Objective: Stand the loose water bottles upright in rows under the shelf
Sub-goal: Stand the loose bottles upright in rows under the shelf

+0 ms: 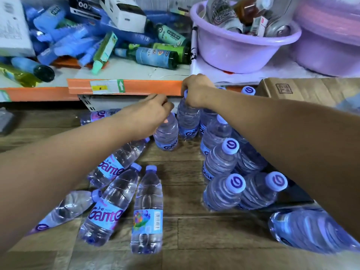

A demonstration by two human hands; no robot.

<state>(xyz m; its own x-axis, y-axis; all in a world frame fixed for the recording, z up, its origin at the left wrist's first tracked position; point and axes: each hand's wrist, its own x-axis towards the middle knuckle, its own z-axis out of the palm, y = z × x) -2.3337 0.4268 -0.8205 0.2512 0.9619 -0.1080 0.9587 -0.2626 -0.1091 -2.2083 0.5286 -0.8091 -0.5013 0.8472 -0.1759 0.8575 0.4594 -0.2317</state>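
Clear water bottles with purple caps and blue labels cover the wooden floor (pixel 187 227). My right hand (pixel 195 90) grips the cap of an upright bottle (pixel 187 118) just under the orange shelf edge (pixel 136 86). My left hand (pixel 150 115) closes over the top of a second upright bottle (pixel 166 135) beside it. Several more bottles (pixel 224 158) stand in rows on the right. Several loose bottles (pixel 113 203) lie flat at the lower left, one (pixel 147 213) pointing toward the shelf. Another lies at the lower right (pixel 309 230).
The shelf holds a jumble of blue packets, boxes and green drink bottles (pixel 155 55). Two purple basins (pixel 243 49) full of cans sit on the shelf at the right. A cardboard box (pixel 303 90) stands on the right, behind the rows.
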